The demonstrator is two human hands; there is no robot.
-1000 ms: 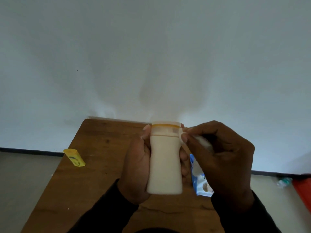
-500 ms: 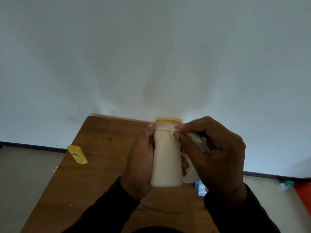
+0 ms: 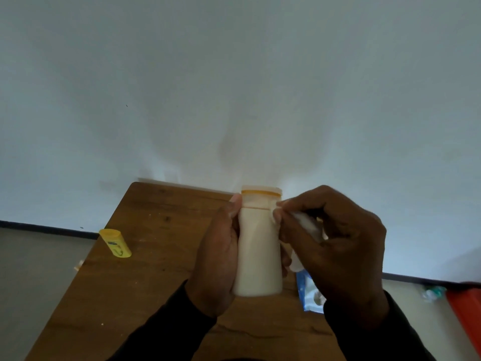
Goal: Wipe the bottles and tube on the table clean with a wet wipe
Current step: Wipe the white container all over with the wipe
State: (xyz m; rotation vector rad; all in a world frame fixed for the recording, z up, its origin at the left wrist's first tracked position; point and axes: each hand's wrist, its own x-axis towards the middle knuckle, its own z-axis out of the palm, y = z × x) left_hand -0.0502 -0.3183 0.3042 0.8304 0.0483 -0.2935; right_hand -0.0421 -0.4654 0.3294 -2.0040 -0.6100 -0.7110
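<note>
Now the right hand [image 3: 335, 246], clenched on the bunched wet wipe [image 3: 305, 225], has slid from the cap's side to the shoulder just under the cap seam of the cream bottle [image 3: 257, 246]. The left hand [image 3: 218, 259] grips that bottle upright above the desk [image 3: 145, 256]. The cap looks done and the body probably comes next. The yellow bottle [image 3: 115, 242] lies untouched at the left edge.

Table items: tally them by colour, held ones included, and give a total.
Cream: 1, bottle in left hand
Yellow: 1, tube
White: 1, wipe in right hand
Blue: 1, wipes pack
Total: 4
</note>
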